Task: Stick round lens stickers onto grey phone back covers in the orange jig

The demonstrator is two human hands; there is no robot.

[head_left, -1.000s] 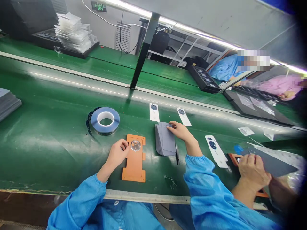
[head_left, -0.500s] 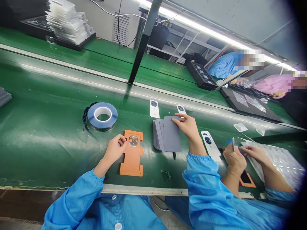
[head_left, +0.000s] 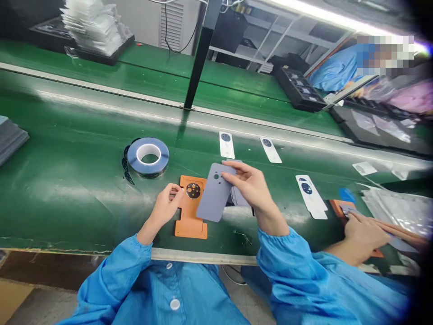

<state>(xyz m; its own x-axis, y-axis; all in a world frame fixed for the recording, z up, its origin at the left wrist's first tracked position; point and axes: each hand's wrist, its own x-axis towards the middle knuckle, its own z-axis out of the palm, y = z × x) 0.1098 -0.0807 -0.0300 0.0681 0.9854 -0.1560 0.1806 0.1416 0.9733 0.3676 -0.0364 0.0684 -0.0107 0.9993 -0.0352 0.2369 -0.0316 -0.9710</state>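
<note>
My right hand (head_left: 252, 185) pinches the top edge of a grey panel (head_left: 214, 198) with small holes, tilted over the right side of an orange fixture (head_left: 191, 229). Behind that hand, partly hidden, lies a stack of grey panels (head_left: 240, 197). My left hand (head_left: 165, 205) has its fingers curled together at the fixture's upper left edge; whether something small is between the fingertips I cannot make out. A round black piece with holes (head_left: 193, 191) lies on the upper part of the fixture.
A blue tape roll (head_left: 149, 155) lies behind my left hand. White cards (head_left: 227, 146) with black round pieces lie further back and right. At the right, a co-worker's hands (head_left: 363, 234) work over another orange fixture (head_left: 334, 205). Grey panels (head_left: 11, 140) are stacked far left.
My right hand has lifted a grey panel off the stack and moved it left to the orange fixture. The co-worker's hands have come down onto their fixture. The view has shifted slightly.
</note>
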